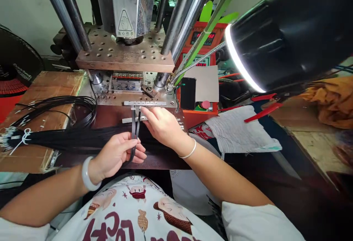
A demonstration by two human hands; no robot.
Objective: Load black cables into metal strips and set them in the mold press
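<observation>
Left hand [121, 149]: your fingers close around the black cables [133, 125]; a loose hold could let them twist.
Right hand [162, 125]: your fingertips meet the cables' upper ends by the metal strip [145, 103]; whether they pinch, I cannot tell. A nudge might skew an end.
Cable bundle [74, 138]: it crosses the table [165, 163] beneath you; a snag could drag it.
Press plate [124, 63]: straying fingers could be crushed if it drops.
</observation>
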